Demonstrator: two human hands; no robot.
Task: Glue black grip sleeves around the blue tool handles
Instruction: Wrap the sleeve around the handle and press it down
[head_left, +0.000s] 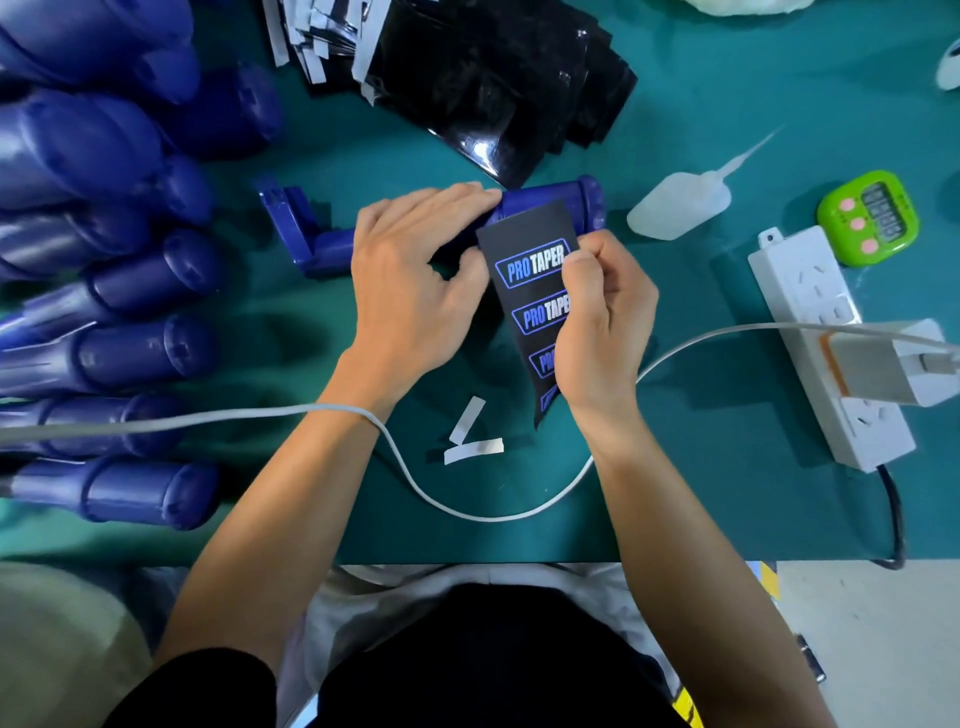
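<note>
A blue tool handle (550, 200) lies across the middle of the green mat. My left hand (410, 280) wraps over its middle and pins it down. A black grip sleeve (530, 260) printed with "PRO TAPER" labels hangs from the handle's near side toward me. My right hand (602, 317) pinches the sleeve's right edge between thumb and fingers. The sleeve's top edge lies against the handle; its lower end hangs free by my right wrist.
Several blue handles (119, 358) are stacked along the left. A pile of black sleeves (483, 88) lies at the back. A clear glue bottle (680, 202), a green timer (867, 218), a white power strip (826, 343), a white cable (467, 512) and two backing strips (472, 449) lie around.
</note>
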